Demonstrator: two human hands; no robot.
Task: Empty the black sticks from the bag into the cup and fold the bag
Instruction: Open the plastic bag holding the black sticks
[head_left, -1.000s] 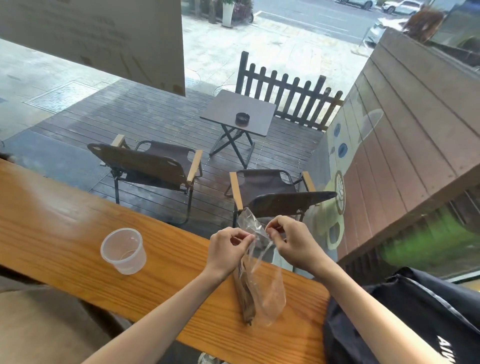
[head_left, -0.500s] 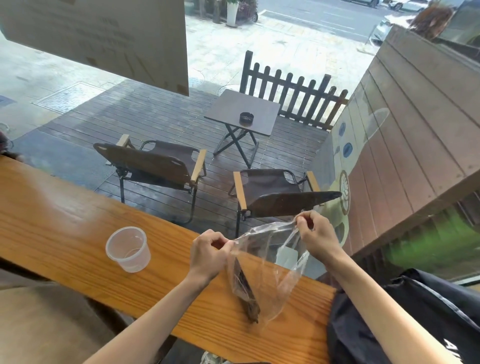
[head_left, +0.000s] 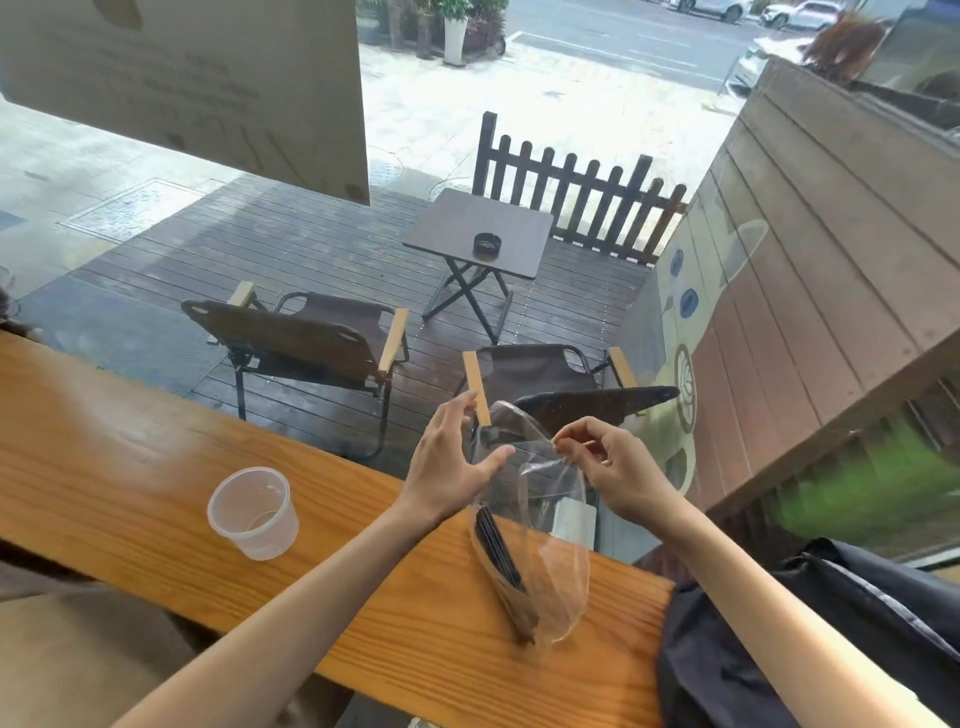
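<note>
A clear plastic bag (head_left: 550, 525) stands upright on the wooden counter (head_left: 130, 467), its mouth wide open at the top. A bundle of black sticks (head_left: 501, 553) leans inside it against the left wall. My right hand (head_left: 602, 462) pinches the right rim of the bag's mouth between thumb and fingers. My left hand (head_left: 452, 457) hovers beside the left rim with fingers spread, holding nothing. A translucent plastic cup (head_left: 253, 512) stands upright and empty on the counter, well to the left of the bag.
The counter runs along a window; outside are two folding chairs (head_left: 311, 338) and a small table (head_left: 480, 234). A dark bag or garment (head_left: 779, 649) lies at the counter's right end, close to the plastic bag.
My left hand has let go of the bag's left rim and spread open. My right hand has moved left and lower, still pinching the rim. The bag's mouth is narrower.
</note>
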